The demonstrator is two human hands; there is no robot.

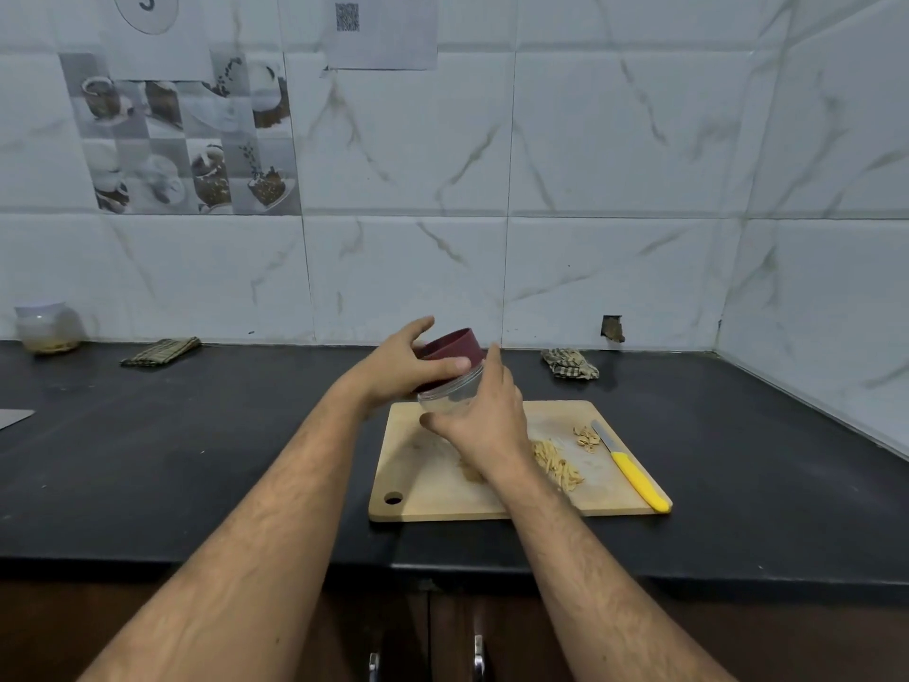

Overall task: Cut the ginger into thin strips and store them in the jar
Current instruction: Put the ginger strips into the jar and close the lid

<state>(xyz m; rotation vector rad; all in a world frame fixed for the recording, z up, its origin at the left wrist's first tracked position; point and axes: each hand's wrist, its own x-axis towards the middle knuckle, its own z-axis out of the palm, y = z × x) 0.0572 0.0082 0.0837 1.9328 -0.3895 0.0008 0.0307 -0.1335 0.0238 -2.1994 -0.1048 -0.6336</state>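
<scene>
Soft, even, cool light; faint shadows, slightly soft focus, and wide-angle bending of the wall tiles point(639, 140) toward the edges.

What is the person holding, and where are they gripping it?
A jar: left hand grips its maroon lid, right hand its clear body.

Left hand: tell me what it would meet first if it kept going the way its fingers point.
The left hand grips the maroon lid; its fingers point right, so probably the right hand first. Depth is unclear.
</scene>
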